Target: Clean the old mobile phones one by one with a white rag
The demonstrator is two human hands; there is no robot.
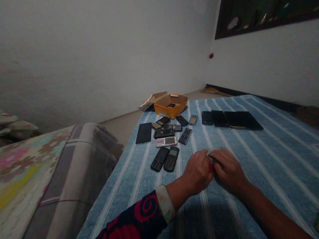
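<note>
At the left, a flowered cover (25, 159) is seen next to a grey blanket (82, 156). To the right of these, a blue striped cloth (259, 176) is spread out, and a thin black slab (144, 133) is laid at its left edge. At the far side, an orange box (164, 111) is set down, with its lid (152, 100) tilted at its left and a dark phone (171, 105) held inside. In front of the box, a gold and black phone (160, 123), a black keypad phone (163, 133) and a white and pink phone (166, 141) are laid out; nearer, two black phones (171, 159) are placed side by side. A little to the right, a slim dark phone (185, 136) is laid at a slant, and a silver phone (193, 119) is placed farther off.

At the near middle, a small red thing (210, 166) is held between the two hands, mostly hidden; what it is cannot be told. It is gripped by the curled fingers of the left hand (198, 172), while its pale top is covered by the bent fingers of the right hand (228, 171). At the far right, a row of dark flat devices (234, 119) is laid out, well apart from the hands.
</note>
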